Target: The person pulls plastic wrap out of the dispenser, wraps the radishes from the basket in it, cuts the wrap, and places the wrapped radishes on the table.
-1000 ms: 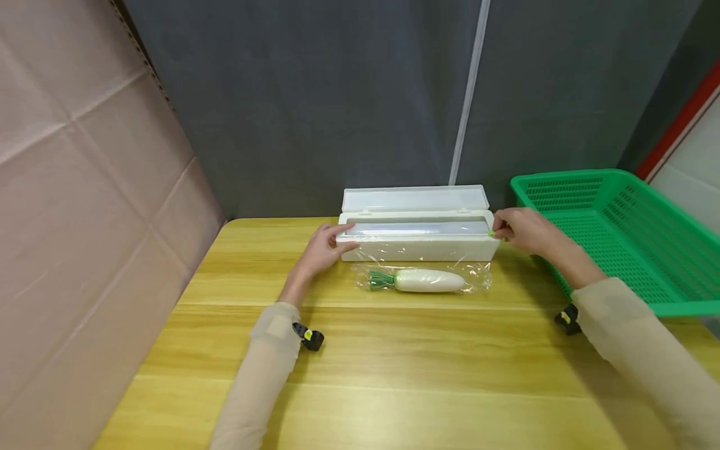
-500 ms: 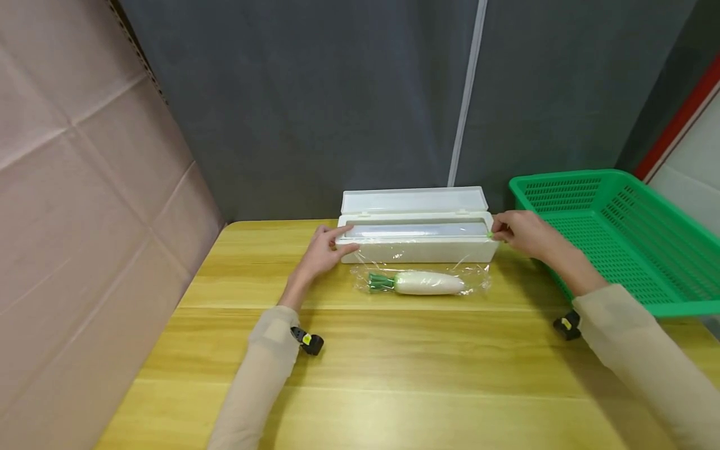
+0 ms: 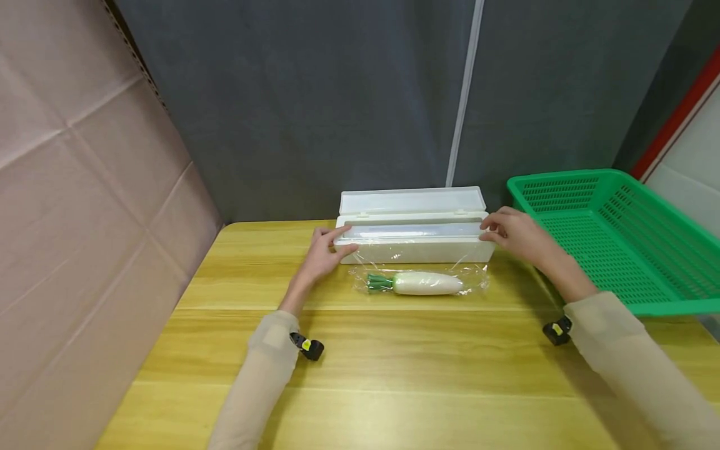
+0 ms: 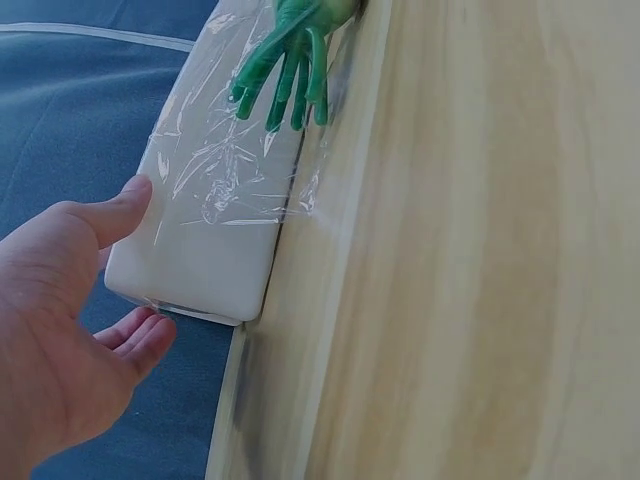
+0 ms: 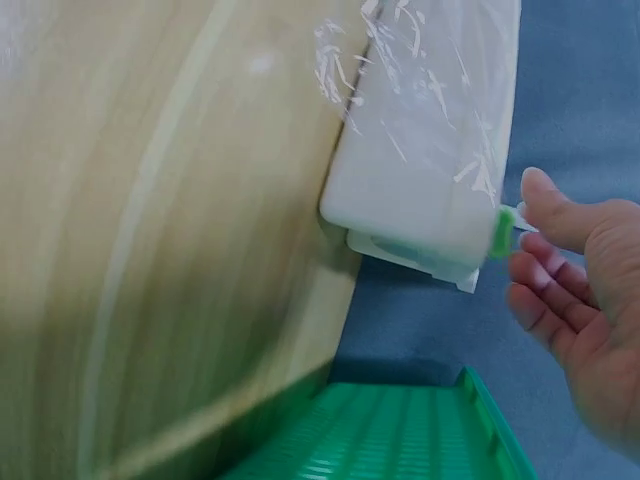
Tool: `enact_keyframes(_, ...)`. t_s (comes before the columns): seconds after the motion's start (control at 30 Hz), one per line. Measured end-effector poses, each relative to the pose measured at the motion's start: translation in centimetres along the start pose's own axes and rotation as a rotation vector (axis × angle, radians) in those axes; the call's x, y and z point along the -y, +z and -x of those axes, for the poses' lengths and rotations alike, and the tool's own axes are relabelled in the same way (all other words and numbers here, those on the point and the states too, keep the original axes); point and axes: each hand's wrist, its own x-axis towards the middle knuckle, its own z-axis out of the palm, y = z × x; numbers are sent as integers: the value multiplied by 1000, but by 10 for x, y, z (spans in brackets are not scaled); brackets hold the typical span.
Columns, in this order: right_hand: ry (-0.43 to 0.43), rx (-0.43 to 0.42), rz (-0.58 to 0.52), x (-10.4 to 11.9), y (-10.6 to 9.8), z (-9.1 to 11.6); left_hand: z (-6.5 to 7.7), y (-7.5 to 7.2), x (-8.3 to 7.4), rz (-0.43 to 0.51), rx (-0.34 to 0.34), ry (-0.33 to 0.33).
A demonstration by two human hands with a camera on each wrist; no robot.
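Wooden tabletop (image 3: 427, 362) bears the white box (image 3: 416, 252), between the person's two hands (image 3: 323, 253).

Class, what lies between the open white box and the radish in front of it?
Clear film spans from the white box to the radish, over a narrow strip of wooden tabletop; the head view shows this.

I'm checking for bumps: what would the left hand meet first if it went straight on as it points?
The box, probably; the left hand looks right against its end, though depth is hard to judge.
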Motion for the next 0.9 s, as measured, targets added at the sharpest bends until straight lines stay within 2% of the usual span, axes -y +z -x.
enact_keyframes(0.23, -28, -26, -14, -1, 12, 0, 5, 0, -5, 62, -65, 5)
enact_keyframes(0.4, -35, -57, -19, 0, 16, 1, 8, 1, -5, 97, -111, 43)
enact_keyframes(0.6, -59, -110, 3, 0, 20, 2, 10, 2, -6, 83, -136, 118)
enact_keyframes(0.9, -131, -182, 23, 0, 23, 4, 14, -1, -6, 45, -132, 172)
